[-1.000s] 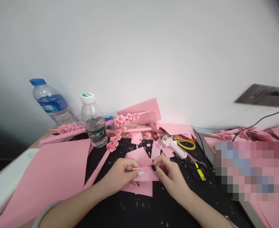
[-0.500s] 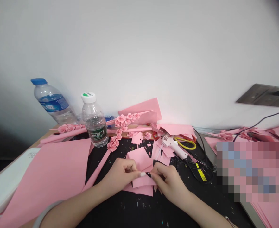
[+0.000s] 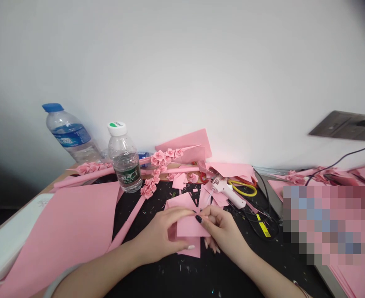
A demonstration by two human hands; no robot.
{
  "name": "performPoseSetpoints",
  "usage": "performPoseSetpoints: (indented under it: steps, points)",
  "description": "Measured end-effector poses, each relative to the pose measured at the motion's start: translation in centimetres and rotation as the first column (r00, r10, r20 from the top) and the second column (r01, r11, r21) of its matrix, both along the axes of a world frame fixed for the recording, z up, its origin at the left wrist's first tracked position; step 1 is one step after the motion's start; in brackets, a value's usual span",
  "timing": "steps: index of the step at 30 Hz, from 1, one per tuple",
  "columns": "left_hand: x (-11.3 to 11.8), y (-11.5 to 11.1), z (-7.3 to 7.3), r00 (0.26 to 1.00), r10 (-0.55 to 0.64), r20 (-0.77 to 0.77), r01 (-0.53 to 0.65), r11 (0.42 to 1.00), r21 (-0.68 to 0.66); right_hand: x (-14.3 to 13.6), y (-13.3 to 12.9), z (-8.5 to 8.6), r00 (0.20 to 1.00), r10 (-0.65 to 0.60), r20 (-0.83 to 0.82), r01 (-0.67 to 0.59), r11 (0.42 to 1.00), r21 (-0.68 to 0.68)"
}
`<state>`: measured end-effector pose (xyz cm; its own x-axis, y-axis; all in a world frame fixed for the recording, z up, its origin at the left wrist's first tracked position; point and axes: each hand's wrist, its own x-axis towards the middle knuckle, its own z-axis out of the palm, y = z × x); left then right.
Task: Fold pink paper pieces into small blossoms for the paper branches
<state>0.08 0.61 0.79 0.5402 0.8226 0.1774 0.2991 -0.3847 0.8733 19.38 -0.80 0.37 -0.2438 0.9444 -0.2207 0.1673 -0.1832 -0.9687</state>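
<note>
A small folded piece of pink paper (image 3: 190, 227) is held up between my two hands near the middle of the desk. My right hand (image 3: 222, 229) pinches its upper right part, thumb in front and fingers behind. My left hand (image 3: 160, 231) curves around the left side, with its fingers along the top edge and its thumb lower down, away from the fold. Below lies another pink paper piece (image 3: 191, 247), and behind the hands a larger pink square (image 3: 182, 201) rests on the black mat (image 3: 170, 275).
A white glue gun (image 3: 228, 192) lies beside yellow-handled scissors (image 3: 242, 188) and dark cables. Two water bottles, one green-labelled (image 3: 126, 165) and one blue-labelled (image 3: 72, 134), stand at back left. Paper flowers (image 3: 151, 186) on stems, a large pink sheet (image 3: 76, 223) and a white device (image 3: 13, 238) are nearby.
My left thumb has come off the paper's front and moved down, while its fingers have stretched along the top edge. The paper's folded flap now shows flatter, and my right thumb sits higher.
</note>
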Motion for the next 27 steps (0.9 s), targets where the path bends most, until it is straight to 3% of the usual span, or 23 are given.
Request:
performPoseSetpoints:
  steps: [5,10,20,27]
  points:
    - [-0.08,0.02,-0.26,0.999,0.015,-0.029,-0.016,1.000,-0.008,-0.03,-0.02,0.05,0.994,0.032,-0.101,-0.033,0.999,-0.007]
    - [0.06,0.20,-0.04,0.996,0.079,0.036,-0.075,0.990,-0.118,-0.19,0.04,0.23,0.973,0.084,-0.215,-0.079,0.996,0.031]
    - [0.11,0.48,-0.25,0.983,0.087,0.163,-0.034,0.953,-0.302,-0.18,0.19,0.55,0.970,0.127,-0.209,-0.112,0.991,0.079]
    - [-0.01,0.62,-0.25,0.983,0.126,0.135,-0.085,0.957,-0.276,-0.14,0.24,0.67,0.972,0.134,-0.196,-0.117,0.989,0.091]
